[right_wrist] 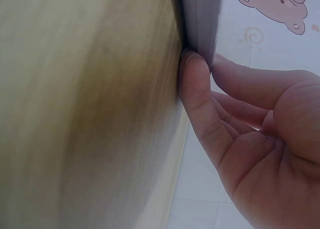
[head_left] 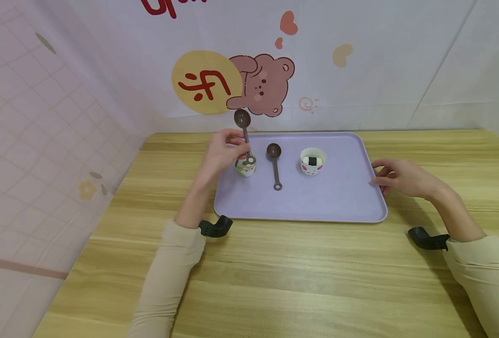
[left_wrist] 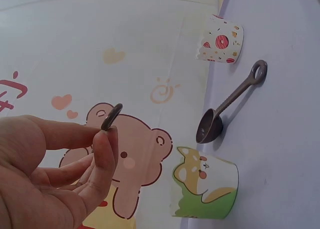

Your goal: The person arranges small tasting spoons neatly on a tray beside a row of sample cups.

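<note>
My left hand pinches a dark brown measuring spoon by its handle between thumb and fingers. The spoon stands bowl up above a paper cupcake cup with a dog on a green and white side. A second brown measuring spoon lies on the lavender tray, bowl toward the back wall. To its right sits a white paper cup with a donut pattern, holding a small white thing with a dark band. My right hand grips the tray's right rim between thumb and fingertips.
The tray lies on a wood-grain table, near its back edge. Behind it hangs a white cloth printed with a bear and hearts. Each wrist carries a black camera mount.
</note>
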Tool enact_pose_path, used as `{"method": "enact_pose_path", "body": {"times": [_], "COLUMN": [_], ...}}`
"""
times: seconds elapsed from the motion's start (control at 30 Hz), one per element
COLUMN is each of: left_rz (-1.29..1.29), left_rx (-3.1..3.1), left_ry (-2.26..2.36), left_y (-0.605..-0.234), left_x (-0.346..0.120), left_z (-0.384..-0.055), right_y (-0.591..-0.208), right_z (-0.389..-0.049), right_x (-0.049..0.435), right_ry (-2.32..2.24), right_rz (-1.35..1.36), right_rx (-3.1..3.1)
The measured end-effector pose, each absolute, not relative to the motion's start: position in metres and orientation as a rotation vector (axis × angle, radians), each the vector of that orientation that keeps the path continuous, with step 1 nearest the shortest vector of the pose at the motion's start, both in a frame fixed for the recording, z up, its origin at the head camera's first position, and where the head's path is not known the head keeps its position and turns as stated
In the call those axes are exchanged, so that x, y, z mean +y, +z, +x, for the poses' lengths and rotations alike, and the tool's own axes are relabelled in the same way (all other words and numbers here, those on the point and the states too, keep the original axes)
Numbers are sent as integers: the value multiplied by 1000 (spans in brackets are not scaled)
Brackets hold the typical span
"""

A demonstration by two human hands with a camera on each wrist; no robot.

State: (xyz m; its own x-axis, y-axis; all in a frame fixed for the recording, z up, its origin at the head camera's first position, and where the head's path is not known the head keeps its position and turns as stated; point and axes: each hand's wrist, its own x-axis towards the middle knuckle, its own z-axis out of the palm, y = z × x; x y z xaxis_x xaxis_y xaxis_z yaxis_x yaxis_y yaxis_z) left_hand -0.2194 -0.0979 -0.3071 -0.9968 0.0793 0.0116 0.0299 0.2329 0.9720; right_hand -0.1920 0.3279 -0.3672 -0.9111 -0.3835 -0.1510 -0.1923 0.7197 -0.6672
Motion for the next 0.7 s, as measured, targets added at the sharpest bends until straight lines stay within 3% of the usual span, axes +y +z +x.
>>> {"method": "enact_pose_path", "body": {"times": [0.7], "left_rz": [187], "left_rx": [2369], "left_ry": [1941], "left_y": [-299], "left_x": [-70], "left_z": [-221], "right_y": [-368], "right_z": [-192], "right_x": [328], "right_ry": [-980], "right_rz": [-448], "right_rx": [2650]}}
